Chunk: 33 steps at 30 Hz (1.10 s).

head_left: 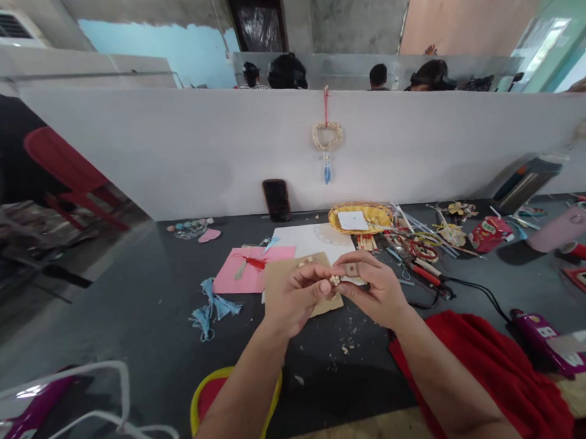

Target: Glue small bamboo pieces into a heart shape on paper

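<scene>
While the left hand (295,301) and the right hand (381,290) meet above the counter (145,306), their grip is closed on one small cream piece (335,280), pinched between both hands' fingertips over one brown card (276,280). By the counter's back edge are one phone (277,200) and one yellow basket (381,216); toward its right edge, one dark bottle (529,184) and one pink bottle (566,229); across its front edge, one red cloth (477,367)

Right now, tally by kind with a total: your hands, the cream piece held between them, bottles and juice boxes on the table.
Left hand and right hand: 2
Cream piece: 1
Grey bottle and pink bottle: 2
Juice box: 1
Total: 6
</scene>
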Tool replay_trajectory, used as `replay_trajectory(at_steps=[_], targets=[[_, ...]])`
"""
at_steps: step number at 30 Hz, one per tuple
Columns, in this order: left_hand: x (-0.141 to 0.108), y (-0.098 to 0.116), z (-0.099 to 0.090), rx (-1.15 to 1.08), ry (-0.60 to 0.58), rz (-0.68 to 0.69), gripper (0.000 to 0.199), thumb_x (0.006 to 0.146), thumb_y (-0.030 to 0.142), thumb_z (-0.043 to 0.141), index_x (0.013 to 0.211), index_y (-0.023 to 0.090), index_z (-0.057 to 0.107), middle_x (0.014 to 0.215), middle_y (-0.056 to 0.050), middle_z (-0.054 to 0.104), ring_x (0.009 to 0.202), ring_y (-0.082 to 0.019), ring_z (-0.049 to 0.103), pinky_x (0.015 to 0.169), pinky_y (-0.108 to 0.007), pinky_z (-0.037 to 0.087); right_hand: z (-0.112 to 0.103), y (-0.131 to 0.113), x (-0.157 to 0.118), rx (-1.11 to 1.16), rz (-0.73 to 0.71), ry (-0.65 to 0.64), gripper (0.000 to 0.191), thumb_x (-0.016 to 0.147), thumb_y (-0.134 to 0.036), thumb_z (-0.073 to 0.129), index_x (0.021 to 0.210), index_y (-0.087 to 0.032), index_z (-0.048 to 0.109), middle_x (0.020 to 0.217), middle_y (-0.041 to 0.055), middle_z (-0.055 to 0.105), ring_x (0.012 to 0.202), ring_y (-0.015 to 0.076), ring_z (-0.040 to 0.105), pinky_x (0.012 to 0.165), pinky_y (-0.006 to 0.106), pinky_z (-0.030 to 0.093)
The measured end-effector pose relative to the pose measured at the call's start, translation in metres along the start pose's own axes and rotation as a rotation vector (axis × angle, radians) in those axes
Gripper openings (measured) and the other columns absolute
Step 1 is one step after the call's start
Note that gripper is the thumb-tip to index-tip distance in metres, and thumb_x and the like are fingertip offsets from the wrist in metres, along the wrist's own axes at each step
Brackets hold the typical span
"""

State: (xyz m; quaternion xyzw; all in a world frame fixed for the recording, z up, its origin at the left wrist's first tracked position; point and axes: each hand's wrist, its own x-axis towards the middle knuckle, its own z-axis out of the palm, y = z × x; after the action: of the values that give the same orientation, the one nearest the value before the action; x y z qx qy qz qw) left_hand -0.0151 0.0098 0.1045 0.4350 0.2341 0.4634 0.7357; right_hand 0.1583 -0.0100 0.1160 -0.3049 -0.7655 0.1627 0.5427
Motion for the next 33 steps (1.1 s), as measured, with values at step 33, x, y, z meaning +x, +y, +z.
replay_trajectory(at_steps=[33], targets=[[-0.004, -0.009, 0.018, -0.021, 0.107, 0.054, 0.024, 0.064, 0.035, 0.085, 0.063, 0.014, 0.073, 0.058, 0.000, 0.057, 0.060, -0.009, 0.050, 0.061, -0.023, 0.040, 0.003, 0.002, -0.005, -0.038, -0.106, 0.066, 0.020, 0.088, -0.018, 0.063, 0.105, -0.024, 0.070, 0.095, 0.0079, 0.071, 0.085, 0.0170, 0.068, 0.074, 0.030, 0.057]])
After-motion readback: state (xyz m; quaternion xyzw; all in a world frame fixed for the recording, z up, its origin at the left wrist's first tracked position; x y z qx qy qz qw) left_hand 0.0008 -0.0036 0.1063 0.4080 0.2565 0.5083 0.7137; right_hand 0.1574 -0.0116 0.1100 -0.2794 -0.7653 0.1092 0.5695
